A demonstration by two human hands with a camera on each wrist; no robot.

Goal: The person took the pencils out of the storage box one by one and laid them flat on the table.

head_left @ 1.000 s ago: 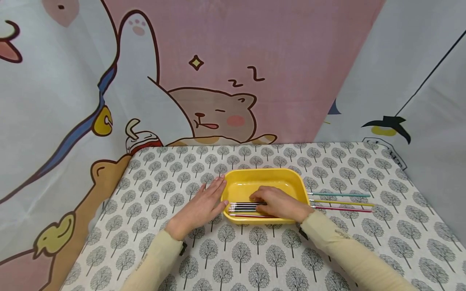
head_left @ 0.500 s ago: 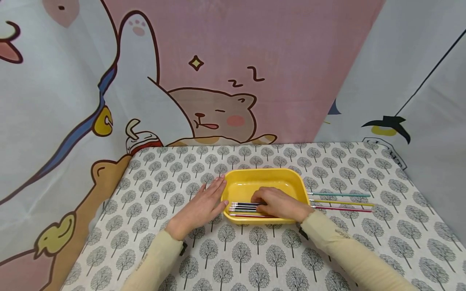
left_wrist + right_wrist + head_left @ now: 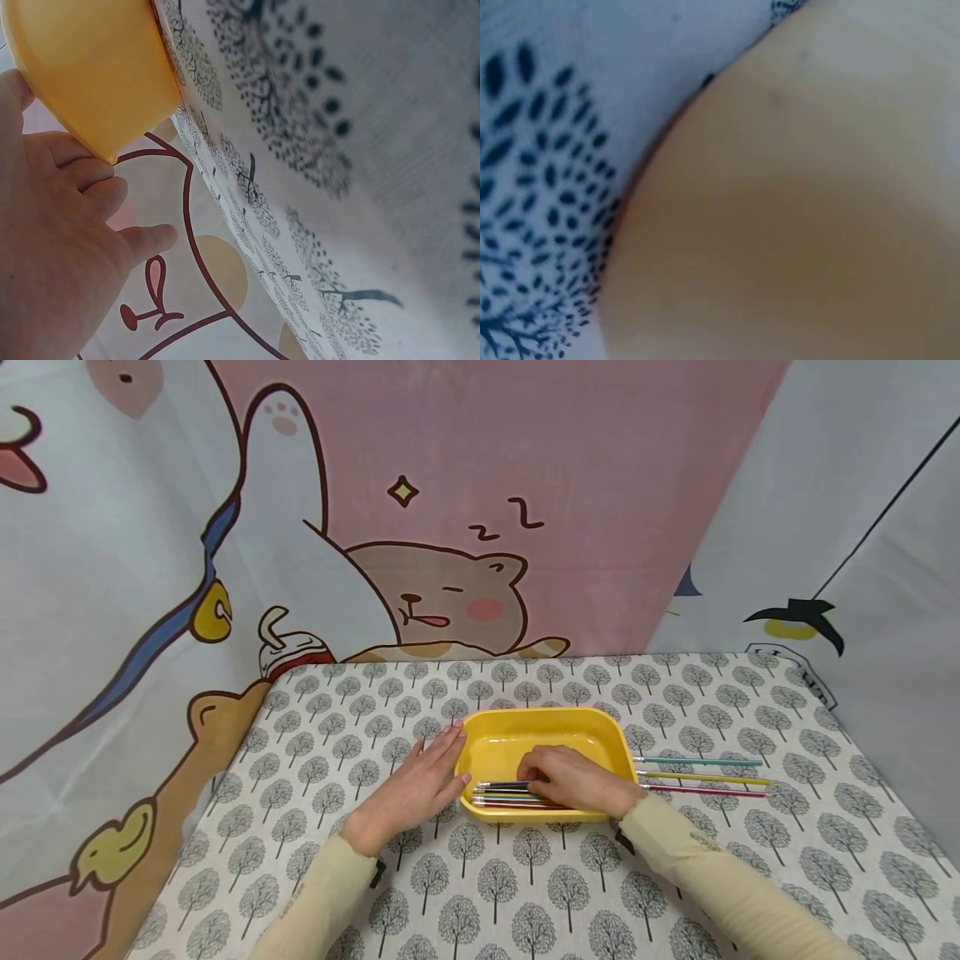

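While I can read "ZZ" on the backdrop via head cam, L hand rests, fingers near-straight, against one end of the yellow tray; R hand bends over pencils inside, can't tell if pinching, & blocks their ends. Three more pencils lie on the tablecloth just R of tray.

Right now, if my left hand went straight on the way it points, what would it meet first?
The yellow tray, it seems: your left hand appears to touch its left end, though exact depth is unclear.
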